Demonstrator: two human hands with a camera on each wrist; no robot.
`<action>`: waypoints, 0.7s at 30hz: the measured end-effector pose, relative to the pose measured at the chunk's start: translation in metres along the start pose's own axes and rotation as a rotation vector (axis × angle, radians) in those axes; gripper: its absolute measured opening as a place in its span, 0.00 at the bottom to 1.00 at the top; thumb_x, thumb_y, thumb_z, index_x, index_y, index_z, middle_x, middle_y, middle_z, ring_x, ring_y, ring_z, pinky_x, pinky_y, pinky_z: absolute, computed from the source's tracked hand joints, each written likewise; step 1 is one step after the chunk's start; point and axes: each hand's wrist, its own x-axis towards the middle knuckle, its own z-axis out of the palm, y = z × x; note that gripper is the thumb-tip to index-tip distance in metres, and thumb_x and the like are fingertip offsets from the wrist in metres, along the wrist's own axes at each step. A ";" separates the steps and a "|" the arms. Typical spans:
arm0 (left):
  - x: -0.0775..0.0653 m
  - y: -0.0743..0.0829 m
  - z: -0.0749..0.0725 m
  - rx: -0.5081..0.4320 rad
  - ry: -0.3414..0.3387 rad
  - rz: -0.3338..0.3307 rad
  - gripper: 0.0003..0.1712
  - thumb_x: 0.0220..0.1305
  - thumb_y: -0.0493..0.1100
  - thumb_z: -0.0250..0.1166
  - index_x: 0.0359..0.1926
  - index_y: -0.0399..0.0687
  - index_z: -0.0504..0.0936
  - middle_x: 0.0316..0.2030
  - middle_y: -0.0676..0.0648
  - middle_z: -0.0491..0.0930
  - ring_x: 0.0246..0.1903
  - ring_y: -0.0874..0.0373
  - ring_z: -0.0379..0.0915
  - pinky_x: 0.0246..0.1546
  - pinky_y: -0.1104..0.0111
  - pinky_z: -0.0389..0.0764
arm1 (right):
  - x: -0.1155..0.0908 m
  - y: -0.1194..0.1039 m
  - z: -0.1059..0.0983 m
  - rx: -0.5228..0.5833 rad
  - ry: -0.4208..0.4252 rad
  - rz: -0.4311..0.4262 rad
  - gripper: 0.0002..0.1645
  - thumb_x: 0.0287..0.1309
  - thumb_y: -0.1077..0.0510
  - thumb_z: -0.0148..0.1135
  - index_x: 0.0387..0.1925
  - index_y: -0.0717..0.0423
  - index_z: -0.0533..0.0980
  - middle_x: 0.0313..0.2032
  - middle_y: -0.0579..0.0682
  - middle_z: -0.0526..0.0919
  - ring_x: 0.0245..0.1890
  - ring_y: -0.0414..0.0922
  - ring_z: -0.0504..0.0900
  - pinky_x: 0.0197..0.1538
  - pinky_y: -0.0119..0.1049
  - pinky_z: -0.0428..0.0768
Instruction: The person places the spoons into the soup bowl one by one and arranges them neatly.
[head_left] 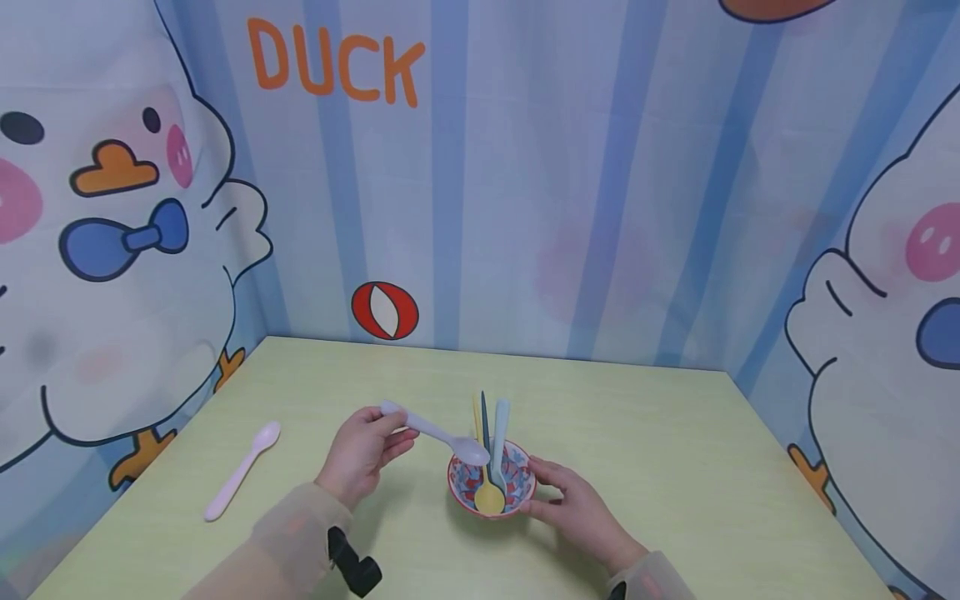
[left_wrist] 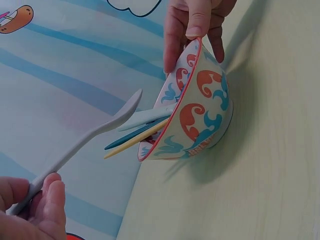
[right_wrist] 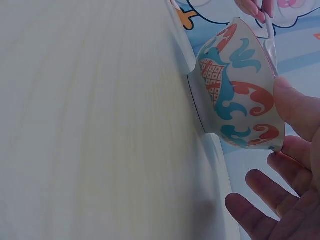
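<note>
Where the backdrop (head_left: 510, 167) carried a printed white duck (head_left: 135, 333) at the left, a pink spoon (head_left: 242, 472) lay on the left of the pale worktop (head_left: 652, 442), its head directed to the far side and its handle to the near. To the right of this spoon, the left hand (head_left: 365, 457) pinched the handle of a lilac spoon (head_left: 435, 432), which was held above the worktop with its head over the far left part of the patterned bowl (left_wrist: 202, 107). The red-rimmed bowl stood upright and contained a yellow spoon (head_left: 490, 500), head down at the near side, a dark blue utensil (head_left: 486, 425), its lower end obscured, and a light blue spoon (head_left: 500, 437); all three handles projected past the far rim. Whether the lilac spoon touched them could not be determined. At the bowl's right, the right hand (head_left: 573, 504) held the rim with thumb and fingers. A second printed duck (head_left: 885, 467) occupied the right edge.
</note>
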 end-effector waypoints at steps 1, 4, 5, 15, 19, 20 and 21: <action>0.000 -0.001 0.001 0.009 -0.004 -0.001 0.19 0.68 0.39 0.59 0.54 0.34 0.68 0.45 0.38 0.77 0.37 0.54 0.82 0.42 0.66 0.82 | 0.000 0.000 0.000 0.001 0.000 0.000 0.36 0.55 0.53 0.70 0.63 0.61 0.70 0.64 0.58 0.69 0.65 0.60 0.65 0.54 0.53 0.76; 0.001 -0.003 0.003 0.036 -0.016 -0.009 0.18 0.68 0.40 0.60 0.54 0.35 0.69 0.47 0.37 0.77 0.37 0.54 0.82 0.42 0.66 0.82 | 0.000 0.001 0.000 0.001 0.001 -0.002 0.36 0.55 0.53 0.70 0.63 0.61 0.70 0.64 0.58 0.70 0.65 0.60 0.65 0.54 0.53 0.76; 0.002 -0.003 0.003 0.045 -0.022 -0.012 0.18 0.68 0.40 0.60 0.54 0.35 0.70 0.47 0.36 0.77 0.37 0.54 0.82 0.42 0.65 0.82 | 0.000 0.002 0.000 0.000 0.002 -0.003 0.36 0.55 0.53 0.70 0.63 0.61 0.70 0.64 0.58 0.70 0.65 0.59 0.65 0.54 0.53 0.76; 0.004 -0.010 0.008 0.104 -0.056 -0.025 0.17 0.67 0.39 0.62 0.52 0.34 0.71 0.47 0.36 0.77 0.38 0.52 0.82 0.42 0.64 0.82 | 0.000 0.002 0.000 0.007 -0.004 0.010 0.37 0.55 0.52 0.69 0.64 0.61 0.69 0.64 0.58 0.69 0.64 0.61 0.65 0.55 0.55 0.75; 0.004 -0.012 0.010 0.125 -0.072 -0.034 0.17 0.66 0.39 0.62 0.52 0.33 0.71 0.45 0.35 0.77 0.37 0.52 0.82 0.41 0.64 0.83 | 0.000 0.001 0.000 0.006 -0.001 0.015 0.37 0.55 0.52 0.69 0.64 0.61 0.69 0.65 0.58 0.69 0.65 0.60 0.65 0.56 0.55 0.74; 0.005 -0.012 0.011 0.132 -0.074 -0.038 0.17 0.66 0.39 0.62 0.51 0.33 0.71 0.45 0.36 0.77 0.37 0.52 0.82 0.40 0.64 0.83 | 0.000 0.001 0.000 0.005 0.000 0.015 0.37 0.55 0.52 0.69 0.64 0.60 0.69 0.65 0.58 0.69 0.65 0.60 0.65 0.56 0.55 0.74; 0.005 -0.013 0.011 0.139 -0.079 -0.041 0.17 0.66 0.39 0.62 0.51 0.33 0.71 0.45 0.36 0.78 0.36 0.52 0.82 0.40 0.64 0.83 | 0.000 0.001 0.000 0.006 0.001 0.015 0.37 0.55 0.52 0.69 0.64 0.60 0.69 0.65 0.58 0.69 0.65 0.60 0.65 0.56 0.55 0.75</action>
